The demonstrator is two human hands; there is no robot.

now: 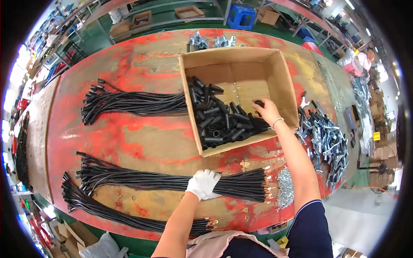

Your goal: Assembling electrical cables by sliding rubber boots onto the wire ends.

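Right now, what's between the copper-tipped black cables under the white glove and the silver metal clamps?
Head view: a heap of small silver metal parts, then the bare right forearm.

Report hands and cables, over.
Left hand on middle cable bundle. Right hand inside cardboard box, holding black sleeve. Box hides right end of upper bundle.

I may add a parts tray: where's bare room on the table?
Bare tabletop lies left of the cardboard box, between the upper cable bundle and the middle bundle. Crowded: the right side, heaped with metal parts.
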